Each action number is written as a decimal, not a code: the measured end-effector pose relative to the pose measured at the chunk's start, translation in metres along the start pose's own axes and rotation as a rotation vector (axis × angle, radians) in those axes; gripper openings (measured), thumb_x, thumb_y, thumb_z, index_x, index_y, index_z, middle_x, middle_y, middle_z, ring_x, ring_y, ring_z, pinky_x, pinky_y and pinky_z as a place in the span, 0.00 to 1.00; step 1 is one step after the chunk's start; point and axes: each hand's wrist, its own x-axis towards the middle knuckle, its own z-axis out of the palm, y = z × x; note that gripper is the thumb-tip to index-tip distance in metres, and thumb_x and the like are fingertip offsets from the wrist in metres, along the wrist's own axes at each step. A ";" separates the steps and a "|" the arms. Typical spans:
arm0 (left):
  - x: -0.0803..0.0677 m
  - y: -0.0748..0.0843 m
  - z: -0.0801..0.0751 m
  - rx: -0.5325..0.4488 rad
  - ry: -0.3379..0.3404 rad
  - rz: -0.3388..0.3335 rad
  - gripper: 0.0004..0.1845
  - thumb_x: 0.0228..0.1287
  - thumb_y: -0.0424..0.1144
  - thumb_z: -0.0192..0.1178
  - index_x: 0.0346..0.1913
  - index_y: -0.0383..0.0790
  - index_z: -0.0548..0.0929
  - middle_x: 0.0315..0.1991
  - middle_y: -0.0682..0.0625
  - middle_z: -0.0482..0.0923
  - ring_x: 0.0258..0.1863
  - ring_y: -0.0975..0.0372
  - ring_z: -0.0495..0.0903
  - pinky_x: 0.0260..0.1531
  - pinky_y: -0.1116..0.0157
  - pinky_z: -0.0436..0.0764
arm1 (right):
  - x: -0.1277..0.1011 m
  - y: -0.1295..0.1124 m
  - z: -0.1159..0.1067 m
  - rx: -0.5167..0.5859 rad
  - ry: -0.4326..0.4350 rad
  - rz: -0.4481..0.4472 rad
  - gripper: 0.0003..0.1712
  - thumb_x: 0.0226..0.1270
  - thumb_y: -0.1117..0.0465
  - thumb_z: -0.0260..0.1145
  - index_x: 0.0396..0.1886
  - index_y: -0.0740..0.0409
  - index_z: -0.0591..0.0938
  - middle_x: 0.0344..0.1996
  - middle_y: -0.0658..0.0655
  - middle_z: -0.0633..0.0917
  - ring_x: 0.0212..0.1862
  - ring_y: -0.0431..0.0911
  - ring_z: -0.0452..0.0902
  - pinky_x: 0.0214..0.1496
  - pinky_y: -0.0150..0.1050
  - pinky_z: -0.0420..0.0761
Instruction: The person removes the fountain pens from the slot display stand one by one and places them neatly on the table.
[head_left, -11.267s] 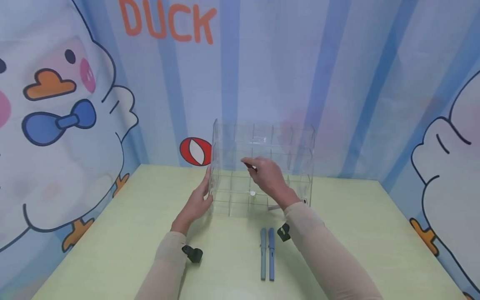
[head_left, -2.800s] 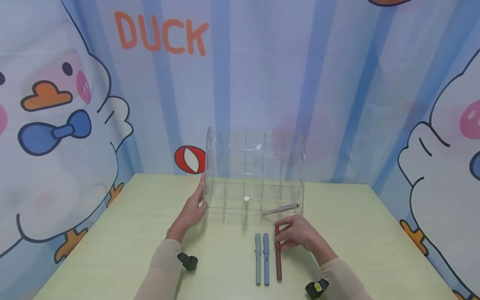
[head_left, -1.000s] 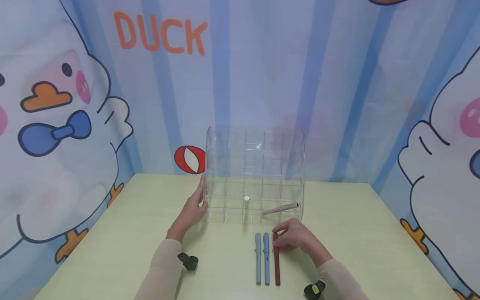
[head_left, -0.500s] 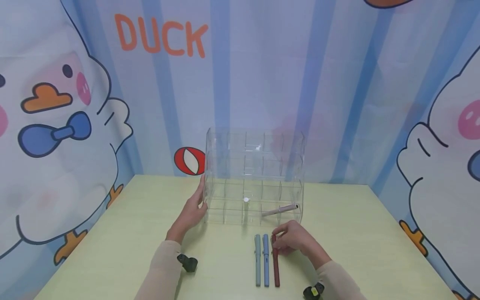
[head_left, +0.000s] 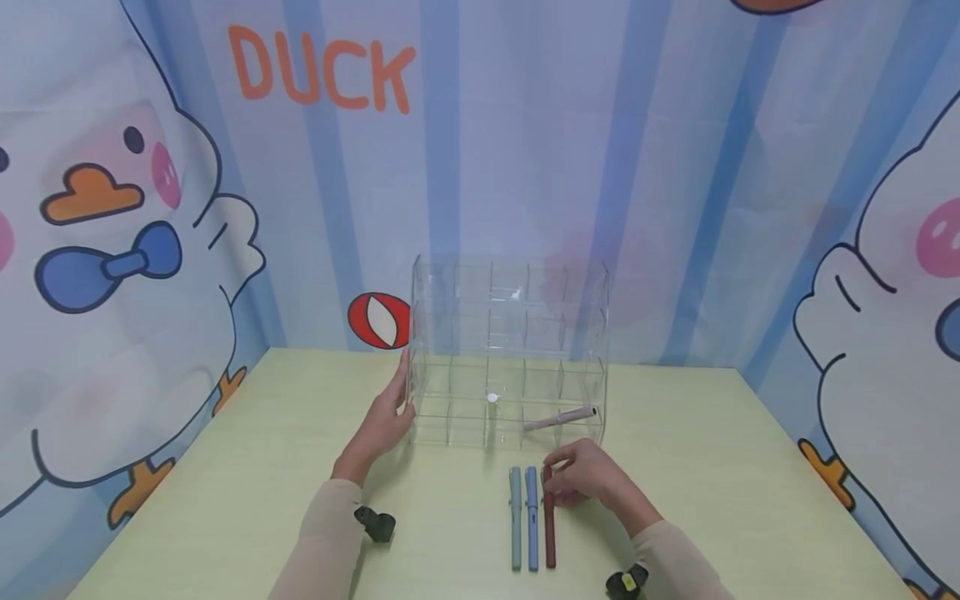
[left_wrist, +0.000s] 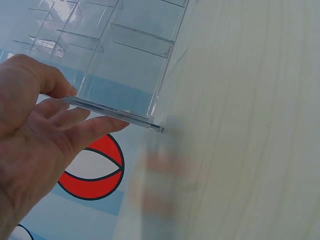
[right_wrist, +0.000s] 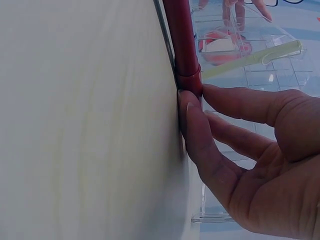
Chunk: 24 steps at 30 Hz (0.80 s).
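Note:
A clear compartmented organizer (head_left: 467, 419) stands upright on the table. My left hand (head_left: 381, 429) grips its left side wall, thumb on one face and fingers on the other in the left wrist view. My right hand (head_left: 592, 479) pinches a dark red pen (head_left: 551, 537) between thumb and fingers near its upper end; in the right wrist view, the red pen (right_wrist: 181, 37) lies along the tabletop. Just left of it are a blue pen (head_left: 533, 537) and a grey-green pen (head_left: 516, 537), roughly parallel. A pale pen (head_left: 573, 416) leans slanted in the organizer's lower right.
The pale yellow table (head_left: 247, 475) runs back to a striped blue curtain (head_left: 517, 150) with duck drawings. A small white round thing (head_left: 492, 398) shows at the organizer's lower middle. Black wrist cameras sit on both sleeves.
Earliest, my right hand held the red pen up before the organizer. It then came down to the table at the right of the others and has shifted left, closer to the blue pen.

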 end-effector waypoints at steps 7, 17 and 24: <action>0.000 0.002 0.000 0.003 -0.003 -0.002 0.51 0.68 0.19 0.47 0.81 0.60 0.34 0.81 0.52 0.38 0.77 0.51 0.49 0.71 0.49 0.59 | -0.003 -0.003 0.000 -0.001 -0.004 -0.010 0.21 0.56 0.73 0.71 0.52 0.71 0.83 0.28 0.57 0.87 0.27 0.49 0.86 0.29 0.42 0.87; -0.001 0.003 0.001 0.008 0.002 -0.016 0.52 0.68 0.20 0.48 0.81 0.61 0.34 0.81 0.52 0.37 0.77 0.50 0.50 0.71 0.48 0.60 | -0.001 -0.001 0.001 -0.010 -0.006 0.002 0.21 0.57 0.73 0.71 0.52 0.71 0.83 0.28 0.57 0.86 0.26 0.48 0.85 0.29 0.41 0.87; -0.001 0.004 0.000 0.010 0.002 -0.026 0.52 0.68 0.20 0.48 0.81 0.62 0.34 0.81 0.52 0.38 0.77 0.50 0.50 0.72 0.50 0.58 | 0.002 0.000 0.002 -0.013 0.016 0.014 0.20 0.56 0.73 0.72 0.50 0.70 0.83 0.28 0.57 0.86 0.26 0.49 0.86 0.28 0.42 0.86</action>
